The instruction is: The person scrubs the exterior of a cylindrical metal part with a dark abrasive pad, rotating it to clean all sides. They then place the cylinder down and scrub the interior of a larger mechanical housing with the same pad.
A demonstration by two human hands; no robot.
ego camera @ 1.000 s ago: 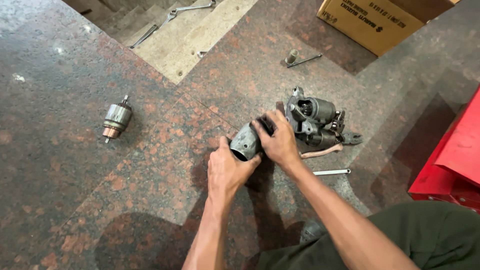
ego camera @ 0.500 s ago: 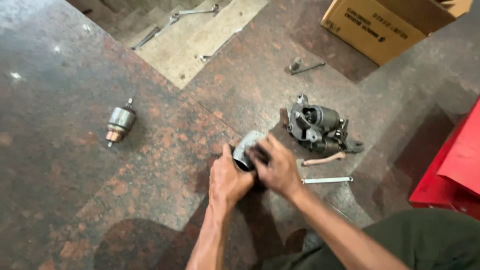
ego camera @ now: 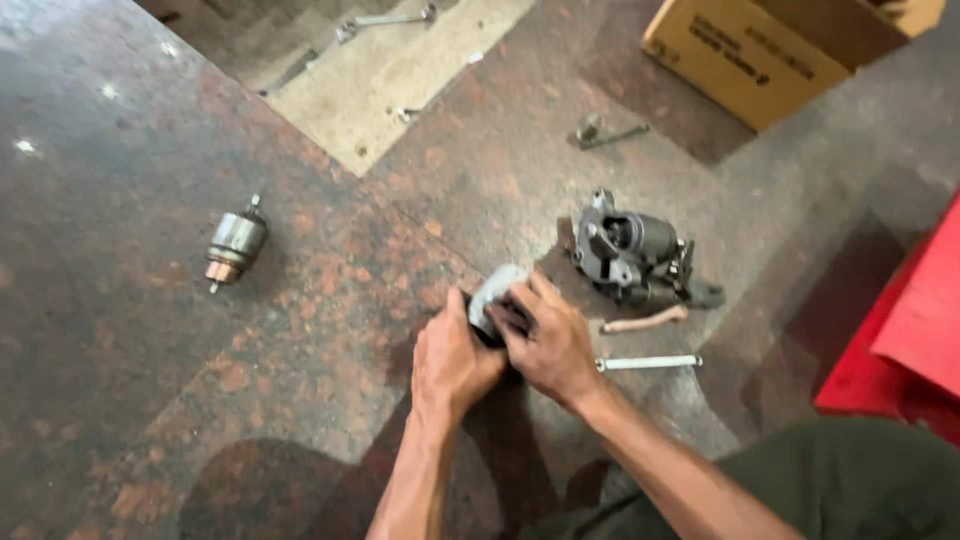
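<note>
Centrally, the left hand (ego camera: 450, 362) and right hand (ego camera: 550, 345) together clasped a grey cylindrical motor housing (ego camera: 492, 297) on the stone floor (ego camera: 120, 400); the starter assembly (ego camera: 635, 255) lay just right, the armature (ego camera: 234, 244) well apart at left

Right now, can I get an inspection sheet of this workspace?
Surface: speckled reddish-brown stone floor, with a pale inset slab at the top.
Job's things: grey metal cylinder housing, held by both hands.
Clutter: rotor lying apart at left; motor assembly to the right of the hands; wooden-handled tool and metal rod just below it; wrench on the slab; bolt.
Grip: left hand and right hand both closed around the housing.
Cables: nothing seen.
Surroundings: cardboard box top right; red object at right edge.
</note>
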